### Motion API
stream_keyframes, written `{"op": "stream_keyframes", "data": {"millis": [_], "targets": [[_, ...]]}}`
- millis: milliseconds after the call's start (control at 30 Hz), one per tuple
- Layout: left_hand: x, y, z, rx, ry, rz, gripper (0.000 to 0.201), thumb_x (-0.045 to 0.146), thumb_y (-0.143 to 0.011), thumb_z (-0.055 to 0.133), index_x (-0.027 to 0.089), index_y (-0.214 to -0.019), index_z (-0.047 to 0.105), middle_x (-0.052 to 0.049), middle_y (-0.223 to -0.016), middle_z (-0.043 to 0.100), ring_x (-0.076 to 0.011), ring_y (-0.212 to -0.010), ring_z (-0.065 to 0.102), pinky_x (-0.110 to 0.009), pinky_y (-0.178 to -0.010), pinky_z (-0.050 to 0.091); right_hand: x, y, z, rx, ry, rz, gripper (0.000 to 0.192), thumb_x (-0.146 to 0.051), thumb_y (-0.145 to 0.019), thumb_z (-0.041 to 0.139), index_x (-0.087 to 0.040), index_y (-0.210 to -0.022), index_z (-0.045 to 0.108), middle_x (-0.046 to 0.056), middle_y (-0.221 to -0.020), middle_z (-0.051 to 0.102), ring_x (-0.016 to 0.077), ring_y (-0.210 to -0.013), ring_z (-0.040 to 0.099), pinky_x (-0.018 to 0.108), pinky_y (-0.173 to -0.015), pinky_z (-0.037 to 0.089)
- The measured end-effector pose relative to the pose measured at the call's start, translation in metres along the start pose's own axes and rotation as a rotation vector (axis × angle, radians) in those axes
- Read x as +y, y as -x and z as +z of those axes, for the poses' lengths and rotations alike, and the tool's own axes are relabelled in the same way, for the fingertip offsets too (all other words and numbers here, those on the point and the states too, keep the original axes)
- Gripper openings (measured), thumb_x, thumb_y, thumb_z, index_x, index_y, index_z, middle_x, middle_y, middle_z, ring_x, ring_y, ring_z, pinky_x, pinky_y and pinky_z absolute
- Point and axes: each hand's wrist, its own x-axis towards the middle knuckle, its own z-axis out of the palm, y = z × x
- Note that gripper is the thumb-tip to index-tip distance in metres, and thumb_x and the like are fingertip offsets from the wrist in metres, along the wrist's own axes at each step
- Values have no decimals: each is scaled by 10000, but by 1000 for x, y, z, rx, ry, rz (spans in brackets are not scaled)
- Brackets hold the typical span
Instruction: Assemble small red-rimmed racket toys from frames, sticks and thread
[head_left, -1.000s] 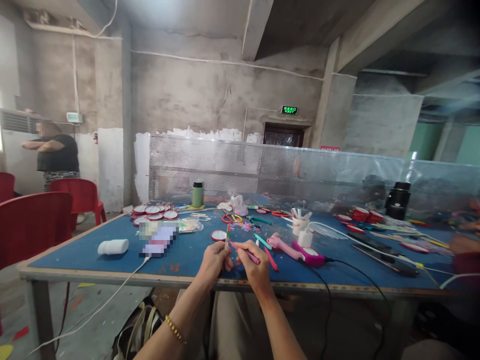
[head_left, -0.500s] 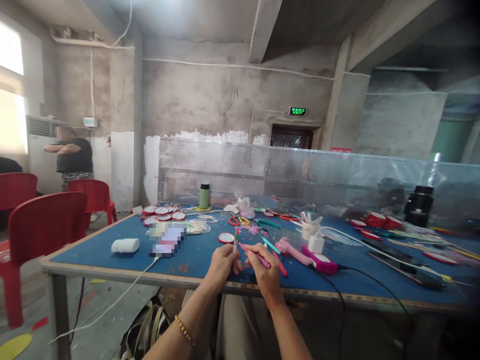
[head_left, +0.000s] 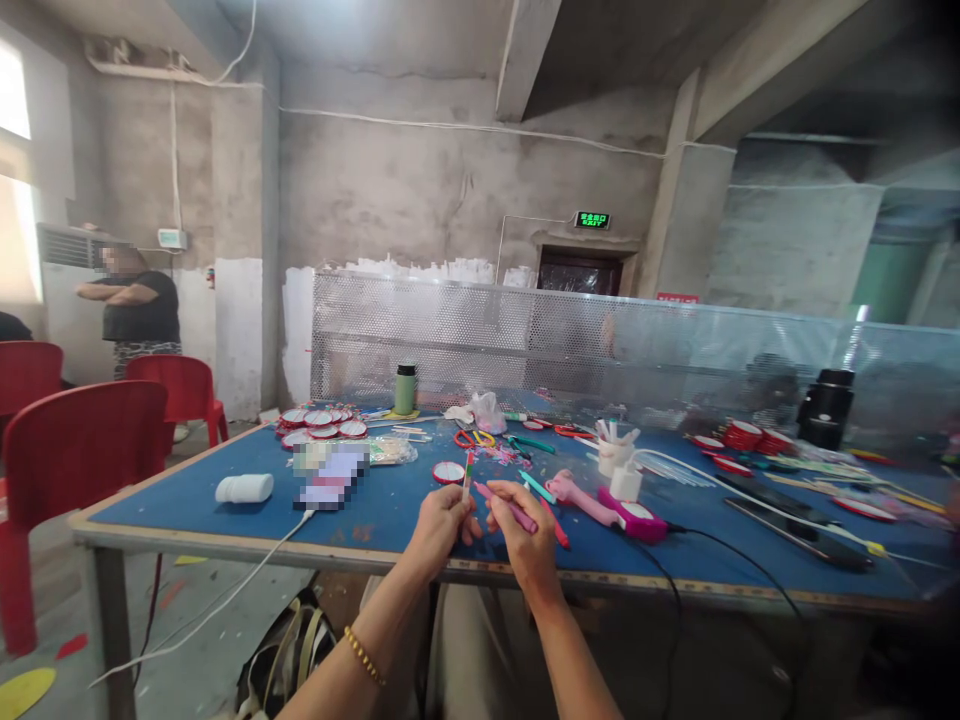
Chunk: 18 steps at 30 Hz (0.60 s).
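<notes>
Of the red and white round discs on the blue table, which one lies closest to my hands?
The lone red and white disc just beyond your left hand. The others sit in clusters, one pile at the far left, another far right.

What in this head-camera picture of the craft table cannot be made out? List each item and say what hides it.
- Head view: the thing by the white cable is pixelated.
- Head view: the lower end of the stick is hidden inside the left hand.
- Head view: the right hand covers part of the pink pen.
- Head view: the far right of the table is blurred and dark.
</notes>
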Motion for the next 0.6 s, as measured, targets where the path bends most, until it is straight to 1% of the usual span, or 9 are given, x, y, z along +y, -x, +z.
{"op": "stream_keyframes", "data": {"millis": [67, 200, 433, 600], "targets": [[0, 1, 0, 1, -2, 5, 294, 467, -740, 606, 180, -719, 546, -30, -544, 662, -111, -401, 517, -212, -435, 308, 2, 1, 0, 11, -5, 19, 167, -300, -871, 613, -188, -945, 712, 1, -699, 653, 144, -573, 627, 250, -558, 529], [-1, 2, 1, 14, -40, 28, 273, 447, -746, 602, 180, -737, 548, -31, -569, 674, -109, -413, 518, -209, -439, 313, 6, 2, -1, 10, 30, -3, 159, -308, -896, 599, -188, -879, 702, -9, -649, 631, 143, -572, 613, 251, -575, 507], [0, 3, -1, -3, -70, 34, 301, 479, -775, 598, 184, -733, 555, -29, -594, 684, -112, -421, 529, -215, -454, 328, 4, 3, 1, -20, 47, -57, 147, -289, -894, 602, -202, -889, 720, -3, -719, 648, 138, -599, 618, 239, -574, 511], [0, 3, -1, -2, -100, 25, 288, 463, -774, 590, 188, -705, 540, -36, -610, 696, -107, -418, 521, -214, -447, 317, 5, 1, 2, -49, 71, -78, 152, -286, -900, 590, -207, -899, 720, 9, -770, 650, 145, -646, 622, 241, -598, 528]]}}
